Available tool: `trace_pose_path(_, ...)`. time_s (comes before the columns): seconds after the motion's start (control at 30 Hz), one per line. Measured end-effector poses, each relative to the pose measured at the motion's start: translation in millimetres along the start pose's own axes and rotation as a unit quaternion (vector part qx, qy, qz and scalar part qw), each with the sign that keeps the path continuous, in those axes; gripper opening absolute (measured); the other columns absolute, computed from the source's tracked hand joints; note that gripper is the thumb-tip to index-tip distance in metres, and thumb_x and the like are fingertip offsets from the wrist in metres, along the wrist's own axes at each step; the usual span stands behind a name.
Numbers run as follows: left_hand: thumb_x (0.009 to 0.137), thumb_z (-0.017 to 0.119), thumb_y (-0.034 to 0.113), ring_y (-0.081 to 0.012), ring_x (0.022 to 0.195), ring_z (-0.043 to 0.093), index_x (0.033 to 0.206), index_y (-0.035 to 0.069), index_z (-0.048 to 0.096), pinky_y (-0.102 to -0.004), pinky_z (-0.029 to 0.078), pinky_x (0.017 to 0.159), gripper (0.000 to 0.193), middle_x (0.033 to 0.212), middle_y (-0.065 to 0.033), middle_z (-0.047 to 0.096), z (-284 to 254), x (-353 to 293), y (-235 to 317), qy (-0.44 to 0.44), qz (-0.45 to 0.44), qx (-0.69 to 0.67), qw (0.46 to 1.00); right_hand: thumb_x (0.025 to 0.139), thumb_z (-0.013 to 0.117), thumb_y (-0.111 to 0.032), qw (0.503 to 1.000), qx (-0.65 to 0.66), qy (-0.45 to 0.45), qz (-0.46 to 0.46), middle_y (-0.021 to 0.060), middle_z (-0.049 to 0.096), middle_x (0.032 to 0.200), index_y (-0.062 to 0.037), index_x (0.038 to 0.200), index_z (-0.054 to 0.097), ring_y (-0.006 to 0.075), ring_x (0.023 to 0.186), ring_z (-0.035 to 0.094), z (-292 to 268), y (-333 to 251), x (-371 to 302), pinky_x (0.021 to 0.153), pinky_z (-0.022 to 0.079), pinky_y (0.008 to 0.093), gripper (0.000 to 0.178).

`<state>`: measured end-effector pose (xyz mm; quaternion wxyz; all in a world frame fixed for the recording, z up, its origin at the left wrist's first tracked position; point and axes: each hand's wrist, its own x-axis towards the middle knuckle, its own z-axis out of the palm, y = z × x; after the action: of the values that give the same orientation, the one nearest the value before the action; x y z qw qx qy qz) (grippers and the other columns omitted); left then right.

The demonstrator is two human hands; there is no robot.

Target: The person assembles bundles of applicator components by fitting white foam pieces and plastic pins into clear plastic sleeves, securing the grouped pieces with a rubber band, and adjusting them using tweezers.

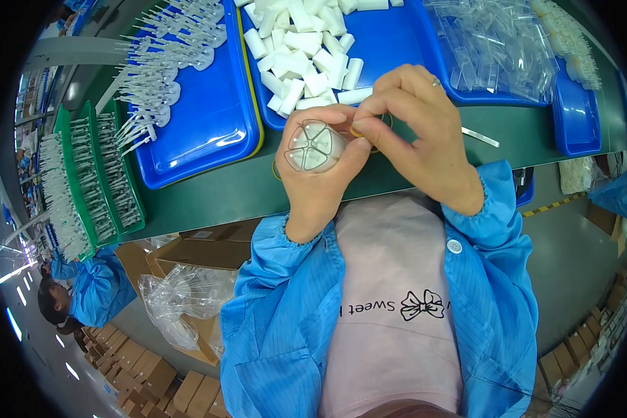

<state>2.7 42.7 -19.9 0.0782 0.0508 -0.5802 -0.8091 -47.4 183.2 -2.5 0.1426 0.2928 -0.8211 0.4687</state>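
My left hand [315,198] is wrapped round a bundle of clear wedge-shaped plastic tubes [314,148], whose ends form a ring like flower petals, with white inside. Close against its right side, my right hand [425,136] pinches a thin yellow rubber band [356,131] between thumb and forefinger. The fingertips of both hands nearly meet there. Whether the band passes round the bundle is hidden by my fingers. Just beyond my hands, white foam-like blocks [306,45] lie heaped in a blue tray [397,35].
At the left, white branched plastic parts [167,63] lie on another blue tray [202,143], beside green racks [94,177] of thin parts. Clear plastic pieces [494,45] fill a tray at right. A metal strip [481,137] lies on the green table [209,205]. An open carton [205,251] stands below.
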Motion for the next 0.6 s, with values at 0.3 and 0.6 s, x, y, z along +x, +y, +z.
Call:
trace_pose_path(0.3,0.07,0.069,-0.006,-0.0119,0.074,0.058,0.104,0.003,0.051,-0.0231,0.048,0.065,0.039,0.083,-0.0067,0.062,-14.8,5.1,8.5,-0.004,-0.066,0.001,0.998,0.091,0.056,-0.015,0.873,0.437,-0.02,0.217,0.0041,0.053,0.092,-0.0056,0.088,0.053,0.0176,0.083,0.051,-3.4,-7.3,-10.6,0.074,0.04,0.0286,0.01)
trace_pose_path(0.6,0.067,0.069,0.0,-0.0138,0.072,0.055,0.139,0.009,0.031,-0.0238,0.045,0.067,0.082,0.08,-0.0052,0.057,-14.8,3.9,23.8,-0.25,-0.237,-0.129,0.93,0.097,0.046,-0.02,0.628,0.686,-0.1,0.353,0.0032,0.057,0.096,-0.0063,0.097,0.049,0.0015,0.041,0.028,-25.9,18.0,-6.8,0.037,0.022,0.0172,0.014)
